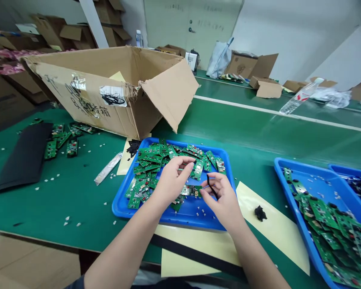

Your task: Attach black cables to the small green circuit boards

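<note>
Both hands hover over a blue tray (120,206) heaped with several small green circuit boards (150,158). My left hand (172,178) is closed in a pinch, its fingertips on a green circuit board (197,168) at the top of the heap. My right hand (224,198) is closed on a thin black strip (211,185) that sticks up between thumb and forefinger, right beside the left hand.
A large open cardboard box (108,86) lies on its side behind the tray. A black sheet (24,156) and loose boards (61,140) lie at left. Yellow paper sheets (276,233) with a black scrap (260,212) lie under and right of the tray. More blue trays (319,184) of boards stand at right.
</note>
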`<action>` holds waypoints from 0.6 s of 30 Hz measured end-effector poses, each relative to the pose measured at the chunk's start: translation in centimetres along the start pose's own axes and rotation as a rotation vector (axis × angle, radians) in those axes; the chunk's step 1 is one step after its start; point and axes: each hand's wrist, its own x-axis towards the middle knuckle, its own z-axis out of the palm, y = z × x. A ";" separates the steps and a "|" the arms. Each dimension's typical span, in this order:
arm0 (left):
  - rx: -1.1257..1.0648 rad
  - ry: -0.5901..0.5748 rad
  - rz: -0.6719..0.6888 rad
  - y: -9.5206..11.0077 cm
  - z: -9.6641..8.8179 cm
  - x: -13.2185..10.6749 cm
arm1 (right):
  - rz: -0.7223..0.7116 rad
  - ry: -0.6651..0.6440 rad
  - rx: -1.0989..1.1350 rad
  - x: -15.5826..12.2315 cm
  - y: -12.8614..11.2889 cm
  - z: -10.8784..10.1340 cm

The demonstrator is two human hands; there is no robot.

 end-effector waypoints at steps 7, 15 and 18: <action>0.190 0.028 -0.029 0.5 -1.9 0.0 | -0.065 0.219 0.021 0.3 -0.5 -0.6; -0.453 -0.272 -0.329 0.6 1.3 -1.2 | -0.820 0.392 -0.355 -0.3 -0.5 -0.3; -0.613 -0.224 -0.371 1.0 1.7 -1.5 | -0.912 0.285 -0.414 -0.2 -1.0 -0.1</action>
